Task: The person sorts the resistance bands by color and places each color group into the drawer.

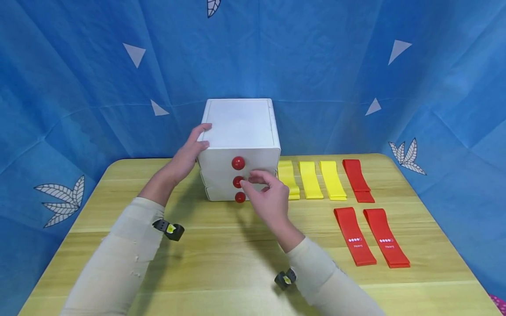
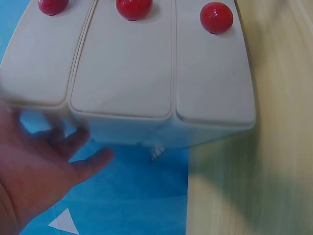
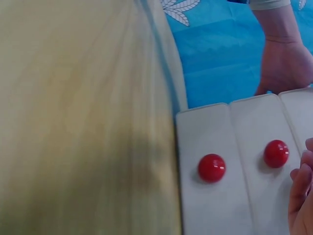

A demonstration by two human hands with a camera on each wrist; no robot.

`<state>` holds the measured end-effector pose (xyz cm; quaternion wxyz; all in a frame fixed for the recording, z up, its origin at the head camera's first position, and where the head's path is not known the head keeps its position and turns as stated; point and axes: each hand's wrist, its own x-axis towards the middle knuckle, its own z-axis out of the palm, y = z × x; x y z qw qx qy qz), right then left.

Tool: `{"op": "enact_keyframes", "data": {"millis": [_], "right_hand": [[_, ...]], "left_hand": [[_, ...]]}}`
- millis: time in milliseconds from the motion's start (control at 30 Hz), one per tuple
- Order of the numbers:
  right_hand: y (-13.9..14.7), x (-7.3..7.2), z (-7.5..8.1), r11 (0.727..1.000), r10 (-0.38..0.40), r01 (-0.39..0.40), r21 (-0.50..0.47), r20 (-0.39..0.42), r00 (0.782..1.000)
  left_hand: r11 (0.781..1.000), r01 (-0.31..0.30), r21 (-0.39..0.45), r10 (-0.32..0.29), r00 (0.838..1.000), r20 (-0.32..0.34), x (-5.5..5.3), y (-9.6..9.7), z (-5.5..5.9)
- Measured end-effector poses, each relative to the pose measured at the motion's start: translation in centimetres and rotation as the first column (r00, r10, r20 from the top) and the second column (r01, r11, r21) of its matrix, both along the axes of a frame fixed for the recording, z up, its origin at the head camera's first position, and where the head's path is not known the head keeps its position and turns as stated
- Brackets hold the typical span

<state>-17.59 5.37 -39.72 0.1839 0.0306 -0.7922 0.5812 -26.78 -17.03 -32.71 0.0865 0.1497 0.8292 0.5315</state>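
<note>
A white three-drawer cabinet stands at the back of the table, its drawers pushed in. Each drawer front carries a round red knob: the top knob, the middle knob and the bottom knob. My left hand rests against the cabinet's left side and upper edge with its fingers spread. In front of the drawers is my right hand, fingers loosely bent, thumb close to the middle knob. The right wrist view shows a gap between those fingers and that knob.
Right of the cabinet lie several folded bands: a yellow band, others like it, and a red band. Nearer me are two red bands marked "Heavy", one left and one right. A blue curtain hangs behind the wooden table.
</note>
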Motion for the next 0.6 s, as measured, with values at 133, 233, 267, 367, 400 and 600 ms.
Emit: {"op": "enact_keyframes", "data": {"millis": [133,233,267,367,400,600], "right_hand": [[-0.4,0.1,-1.0,1.000,0.004,-0.005,0.005,0.033,0.999],[-0.6,0.0,-1.5,1.000,0.001,-0.002,0.011,0.037,0.999],[-0.7,-0.1,-1.7,1.000,-0.001,0.000,0.013,0.037,0.999],[-1.0,-0.3,-2.0,1.000,-0.002,0.002,0.003,0.038,0.999],[-1.1,-0.3,-2.0,1.000,-0.001,0.001,0.001,0.042,0.999],[-1.7,-0.6,-2.3,1.000,-0.008,0.008,0.000,0.059,0.998]], "left_hand": [[1.000,-0.009,-0.012,0.009,1.000,-0.003,-0.1,0.0,-0.2],[0.999,-0.017,-0.028,0.016,1.000,-0.012,-0.2,0.2,-0.3],[0.999,-0.018,-0.033,0.018,1.000,-0.017,-0.2,0.2,-0.3],[0.999,-0.022,-0.047,0.021,0.999,-0.029,-0.1,0.3,-0.2],[0.998,-0.026,-0.052,0.024,0.999,-0.033,-0.1,0.3,-0.2],[0.995,-0.045,-0.089,0.040,0.998,-0.058,0.0,0.2,-0.1]]}}
